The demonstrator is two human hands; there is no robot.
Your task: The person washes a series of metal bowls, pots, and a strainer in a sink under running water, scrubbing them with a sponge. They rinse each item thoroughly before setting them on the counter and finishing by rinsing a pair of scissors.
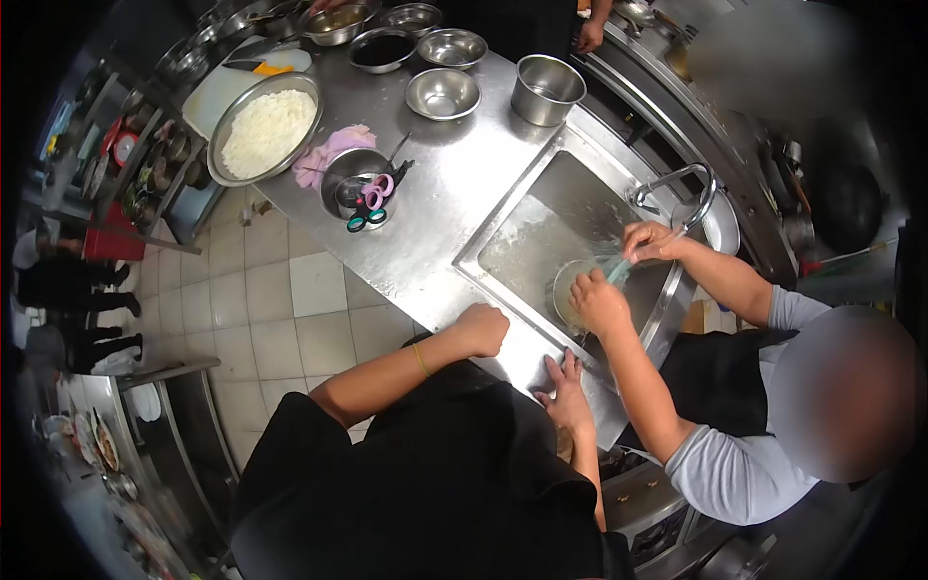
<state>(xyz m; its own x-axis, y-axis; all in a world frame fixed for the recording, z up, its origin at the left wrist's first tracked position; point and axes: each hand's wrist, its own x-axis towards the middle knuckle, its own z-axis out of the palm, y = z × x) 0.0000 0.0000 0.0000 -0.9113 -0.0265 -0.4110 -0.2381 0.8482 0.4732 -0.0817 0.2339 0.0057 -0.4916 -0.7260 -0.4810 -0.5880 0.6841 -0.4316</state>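
Left fingers are clenched; right fingers lie open on the shiny silver metal desk, beside the grey metal sink, wet inside.

On the tabletop: two deep pots, two pairs of scissors, one pink cloth. One sink, one faucet
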